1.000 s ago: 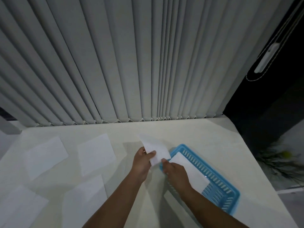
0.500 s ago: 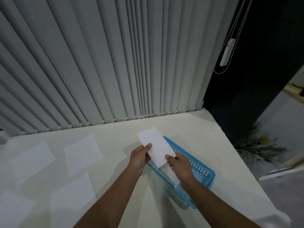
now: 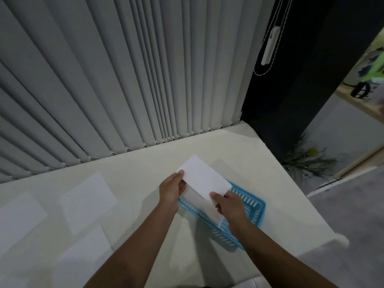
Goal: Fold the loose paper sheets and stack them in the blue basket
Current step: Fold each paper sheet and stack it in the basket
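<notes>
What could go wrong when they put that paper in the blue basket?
1. The left hand and right hand pinch the folded paper only at its ends, so it might slip or spring open.
2. It hangs partly past the far end of the blue basket, so it could catch the rim or land crooked on the sheet already inside.
3. The loose sheets lie near the left arm, which might sweep them.

Dim cool light, soft shadows on the table, wide-angle curvature at the edges, slight overall softness
</notes>
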A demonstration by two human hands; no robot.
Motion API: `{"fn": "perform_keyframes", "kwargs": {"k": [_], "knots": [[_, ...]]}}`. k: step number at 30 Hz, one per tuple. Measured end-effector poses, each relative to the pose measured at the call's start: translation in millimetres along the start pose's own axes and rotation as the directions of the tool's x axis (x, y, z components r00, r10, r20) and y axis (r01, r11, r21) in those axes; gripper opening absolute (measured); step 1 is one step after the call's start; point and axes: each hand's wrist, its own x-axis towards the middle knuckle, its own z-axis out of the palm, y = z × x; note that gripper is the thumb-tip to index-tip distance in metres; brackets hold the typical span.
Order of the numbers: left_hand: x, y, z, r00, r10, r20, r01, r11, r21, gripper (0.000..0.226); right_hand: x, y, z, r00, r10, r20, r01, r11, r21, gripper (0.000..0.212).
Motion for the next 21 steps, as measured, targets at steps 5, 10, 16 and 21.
{"fn": "perform_keyframes", "kwargs": {"k": [5, 10, 16, 21], "knots": [[9, 3, -12, 0.987, 0.15, 0.063, -0.163, 0.899, 0.407, 0.008, 1, 16, -11, 0.994, 0.004, -0.106, -0.004, 1.0, 0.003, 0.016], [34, 1, -30, 0.948, 0.201, 0.247, -0.318, 0.568, 0.759, 0.017, 2, 29, -27, 0.989, 0.014, -0.145, -0.02, 0.999, -0.042, 0.028], [46, -9, -32, 0.921, 0.211, 0.328, -0.368, 0.196, 0.909, 0.04, -10, 49, -31, 0.987, 0.073, -0.143, -0.085, 0.994, -0.076, 0.025], [44, -6, -26, 0.911, 0.142, 0.387, -0.391, 0.002, 0.92, 0.047, -11, 38, -34, 0.978, 0.075, -0.194, -0.086, 0.995, -0.048, 0.015]]}}
